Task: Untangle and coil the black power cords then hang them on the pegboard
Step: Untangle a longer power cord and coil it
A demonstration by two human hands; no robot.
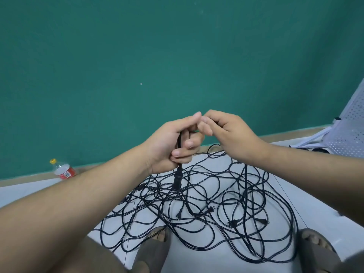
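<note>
Black power cords (pixel 197 209) lay in one tangled heap on the white floor (pixel 197 261), spread from between the left sandal (pixel 155 251) and right sandal (pixel 315 249) out toward the green wall (pixel 137 56). On my remote feed I saw several plug ends loose in the heap.

Left hand (pixel 173 142) was up above the pile, fingers curled round a lifted cord (pixel 179 138) and gripping it. Its black connector (pixel 177 180) hung straight down just under the fist, tip near the heap.

Right hand (pixel 230 133) was just beside the left, fingertips touching. Its thumb and forefinger pinched the short stretch of the lifted cord that crossed over from the left fist. Another strand rose from the pile to beneath the right wrist; I could not tell if it was the same one.

Pegboard (pixel 348 131): a white perforated panel, tilted, at the far right edge, well apart from the heap.

Plastic bottle (pixel 63 170): yellow cap on, red label, lying on its side at the wall base on the left, well apart from the cords. I could not tell what was in it.
</note>
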